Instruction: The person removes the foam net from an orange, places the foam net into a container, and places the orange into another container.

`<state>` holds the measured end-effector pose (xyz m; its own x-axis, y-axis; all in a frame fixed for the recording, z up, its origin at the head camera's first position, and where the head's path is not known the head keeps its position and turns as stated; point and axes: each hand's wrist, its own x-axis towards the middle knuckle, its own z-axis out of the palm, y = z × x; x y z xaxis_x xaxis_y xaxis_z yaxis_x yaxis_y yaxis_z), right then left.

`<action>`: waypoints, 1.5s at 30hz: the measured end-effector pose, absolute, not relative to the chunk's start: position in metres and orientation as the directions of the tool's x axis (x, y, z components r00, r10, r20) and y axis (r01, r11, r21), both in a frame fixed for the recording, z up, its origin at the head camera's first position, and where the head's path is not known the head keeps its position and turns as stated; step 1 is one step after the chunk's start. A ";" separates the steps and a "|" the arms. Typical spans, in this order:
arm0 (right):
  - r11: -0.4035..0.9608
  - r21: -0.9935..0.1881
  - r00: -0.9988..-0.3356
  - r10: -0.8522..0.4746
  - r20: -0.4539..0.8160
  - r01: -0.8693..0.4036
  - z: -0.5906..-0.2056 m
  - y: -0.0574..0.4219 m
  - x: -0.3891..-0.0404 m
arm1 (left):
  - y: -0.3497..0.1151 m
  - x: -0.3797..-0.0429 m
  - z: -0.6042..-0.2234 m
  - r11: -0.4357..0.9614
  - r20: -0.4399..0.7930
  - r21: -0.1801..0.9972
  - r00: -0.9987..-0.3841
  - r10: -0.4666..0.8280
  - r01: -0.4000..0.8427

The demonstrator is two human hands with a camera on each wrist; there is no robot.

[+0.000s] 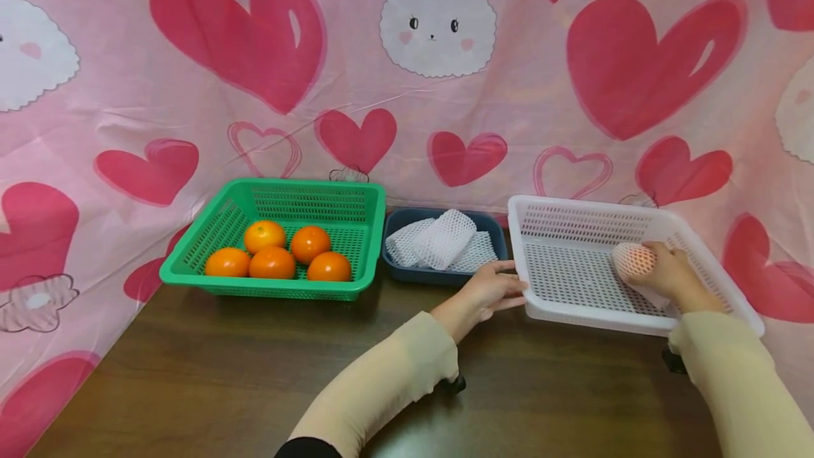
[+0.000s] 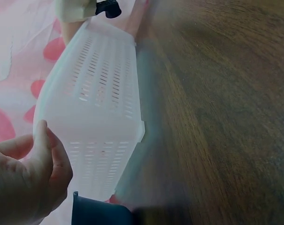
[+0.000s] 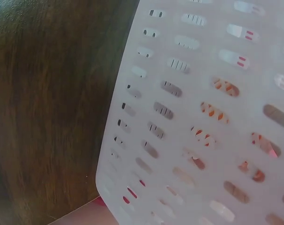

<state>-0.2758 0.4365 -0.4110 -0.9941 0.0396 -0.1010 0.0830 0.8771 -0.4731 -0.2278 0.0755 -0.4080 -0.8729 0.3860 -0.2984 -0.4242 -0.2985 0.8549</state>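
In the head view, my right hand [image 1: 677,278] reaches into the white basket [image 1: 559,306] and grips an orange in a white foam net [image 1: 632,262] near the basket's right side. Through the slots of the basket wall [image 3: 188,112], bits of orange show in the right wrist view; the hand itself is hidden there. My left hand [image 1: 486,294] touches the basket's left front corner with its fingers extended. The left wrist view shows that hand [image 2: 34,173] at the basket's rim, thumb and fingers apart.
A green basket [image 1: 254,288] on the left holds several bare oranges [image 1: 272,262]. Between the two baskets stands a dark blue tray [image 1: 439,278] with several white foam nets [image 1: 445,239]. All rest on a brown wooden table [image 1: 254,373] before a pink heart-patterned cloth [image 1: 445,104].
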 end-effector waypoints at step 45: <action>0.862 -0.326 -0.919 -0.338 0.204 -0.389 -0.350 0.353 -0.234 | 0.069 -0.224 -0.405 -0.285 -0.325 0.851 -0.868 0.374 -0.442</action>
